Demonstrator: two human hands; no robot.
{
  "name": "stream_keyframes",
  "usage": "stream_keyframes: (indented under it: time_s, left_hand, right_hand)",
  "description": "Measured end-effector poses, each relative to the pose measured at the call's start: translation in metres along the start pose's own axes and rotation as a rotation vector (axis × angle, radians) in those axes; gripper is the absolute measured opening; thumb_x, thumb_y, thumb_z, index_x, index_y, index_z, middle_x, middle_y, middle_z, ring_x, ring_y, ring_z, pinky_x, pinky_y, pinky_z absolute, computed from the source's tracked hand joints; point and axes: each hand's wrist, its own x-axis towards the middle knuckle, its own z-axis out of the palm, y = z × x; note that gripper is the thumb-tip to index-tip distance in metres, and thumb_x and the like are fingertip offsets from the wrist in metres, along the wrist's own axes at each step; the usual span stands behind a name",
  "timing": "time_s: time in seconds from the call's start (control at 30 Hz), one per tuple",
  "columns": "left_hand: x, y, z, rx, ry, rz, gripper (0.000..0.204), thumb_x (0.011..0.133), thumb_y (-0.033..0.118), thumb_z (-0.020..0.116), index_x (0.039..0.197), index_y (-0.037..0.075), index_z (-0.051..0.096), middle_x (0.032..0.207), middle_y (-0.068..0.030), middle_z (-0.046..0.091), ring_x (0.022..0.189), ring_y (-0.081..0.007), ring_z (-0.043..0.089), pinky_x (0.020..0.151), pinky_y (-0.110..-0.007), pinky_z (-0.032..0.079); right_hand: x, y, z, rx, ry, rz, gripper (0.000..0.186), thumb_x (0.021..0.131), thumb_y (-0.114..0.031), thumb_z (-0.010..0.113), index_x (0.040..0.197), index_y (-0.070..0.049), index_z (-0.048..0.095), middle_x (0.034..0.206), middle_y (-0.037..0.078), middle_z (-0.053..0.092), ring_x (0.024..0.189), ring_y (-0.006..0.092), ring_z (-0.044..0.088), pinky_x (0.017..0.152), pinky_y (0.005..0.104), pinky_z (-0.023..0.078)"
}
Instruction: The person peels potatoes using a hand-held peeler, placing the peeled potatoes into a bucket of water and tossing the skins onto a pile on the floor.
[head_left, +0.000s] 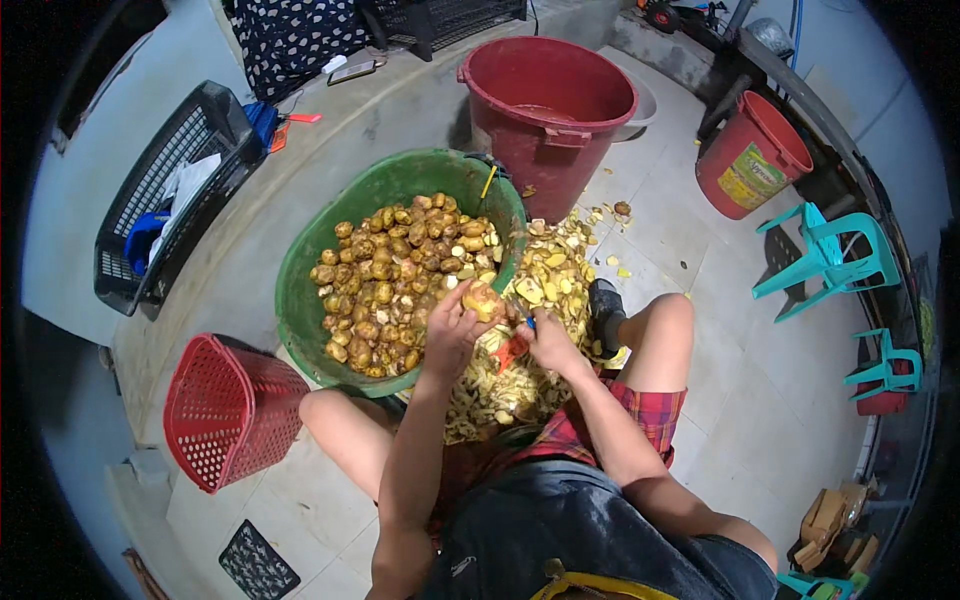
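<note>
Between my legs, my left hand (453, 328) has its fingers wrapped round a potato (483, 301) whose skin is partly off, showing yellow flesh. Close beside it, my right hand (552, 342) grips a small tool with a blue handle (529, 321), which looks like a knife or peeler; its blade is hard to make out. Both hands are over the near right edge of a large green tub (296, 300) full of brown, unpeeled-looking potatoes (385, 262). Right of the tub and below my hands lies a heap of peelings and pale yellow pieces (552, 270).
A tall dark red bin (545, 165) stands behind the tub. A red perforated basket (232, 410) is at left, with a black crate (180, 195) above it. Another red bucket (752, 160) and turquoise chairs (830, 255) are at right. A phone (352, 72) lies on the ledge.
</note>
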Motion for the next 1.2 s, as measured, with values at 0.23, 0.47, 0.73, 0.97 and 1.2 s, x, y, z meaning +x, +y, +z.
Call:
stream_keyframes:
  time_s: [0.23, 0.47, 0.73, 0.97, 1.2]
  left_hand:
    - [-0.001, -0.002, -0.010, 0.120, 0.023, 0.025, 0.052, 0.089, 0.001, 0.062, 0.133, -0.007, 0.037, 0.127, -0.0213, 0.051, 0.107, -0.0283, 0.063, 0.087, -0.037, 0.059]
    - [-0.003, -0.007, -0.012, 0.184, -0.030, -0.063, 0.046, 0.085, -0.001, 0.066, 0.125, -0.006, 0.045, 0.118, -0.0183, 0.056, 0.103, -0.0262, 0.064, 0.083, -0.035, 0.060]
    - [-0.005, -0.006, -0.003, 0.233, -0.055, -0.102, 0.045, 0.083, -0.004, 0.068, 0.123, -0.005, 0.048, 0.116, -0.0188, 0.057, 0.100, -0.0247, 0.064, 0.079, -0.033, 0.060]
    - [-0.003, -0.015, -0.012, 0.282, -0.039, -0.012, 0.046, 0.082, -0.002, 0.070, 0.122, -0.005, 0.047, 0.115, -0.0172, 0.057, 0.098, -0.0221, 0.064, 0.079, -0.031, 0.059]
    - [0.000, -0.012, -0.007, -0.004, -0.022, -0.024, 0.054, 0.079, 0.006, 0.077, 0.121, -0.002, 0.045, 0.114, -0.0132, 0.060, 0.103, -0.0205, 0.061, 0.085, -0.030, 0.053]
  right_hand:
    - [0.004, -0.046, -0.057, 0.542, -0.295, 0.087, 0.040, 0.100, -0.033, 0.048, 0.091, 0.002, 0.062, 0.063, 0.008, 0.056, 0.062, 0.0198, 0.055, 0.061, 0.0351, 0.045]
    - [-0.002, -0.061, -0.062, 0.346, -0.227, 0.009, 0.057, 0.078, -0.056, 0.071, 0.074, 0.000, 0.059, 0.058, 0.007, 0.051, 0.055, 0.0191, 0.049, 0.053, 0.0363, 0.041]
    - [-0.004, -0.071, -0.068, 0.299, -0.228, -0.009, 0.060, 0.077, -0.056, 0.071, 0.082, 0.003, 0.062, 0.060, 0.013, 0.054, 0.055, 0.0275, 0.052, 0.056, 0.0400, 0.043]
    - [-0.008, -0.068, -0.052, 0.094, -0.155, -0.073, 0.051, 0.087, -0.048, 0.062, 0.088, 0.004, 0.065, 0.065, 0.026, 0.061, 0.068, 0.0434, 0.064, 0.062, 0.0485, 0.051]
    - [-0.012, -0.074, -0.057, 0.266, -0.135, 0.021, 0.049, 0.086, -0.044, 0.065, 0.083, 0.004, 0.063, 0.059, 0.023, 0.059, 0.058, 0.0350, 0.062, 0.059, 0.0438, 0.049]
